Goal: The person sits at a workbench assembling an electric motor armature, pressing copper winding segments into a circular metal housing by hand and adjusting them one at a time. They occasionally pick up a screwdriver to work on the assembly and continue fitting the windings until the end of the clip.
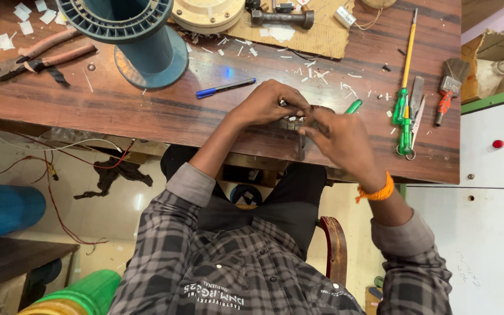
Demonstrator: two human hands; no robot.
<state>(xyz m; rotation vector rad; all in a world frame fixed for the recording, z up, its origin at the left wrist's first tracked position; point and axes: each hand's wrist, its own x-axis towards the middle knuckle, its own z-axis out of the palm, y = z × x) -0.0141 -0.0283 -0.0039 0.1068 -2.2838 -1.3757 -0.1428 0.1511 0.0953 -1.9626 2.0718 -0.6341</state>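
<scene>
My left hand and my right hand meet at the near edge of a dark wooden table. Between them sits a small grey metal part resting on the table edge. My left fingers pinch its top. My right fingers hold its right side, and a thin dark stem hangs down from it. Most of the part is hidden by my fingers. A green screwdriver handle pokes out just behind my right hand.
A blue pen, a large teal spool, pliers, a cream round part, cardboard, screwdrivers, a brush and white scraps lie on the table. A white cabinet stands to the right.
</scene>
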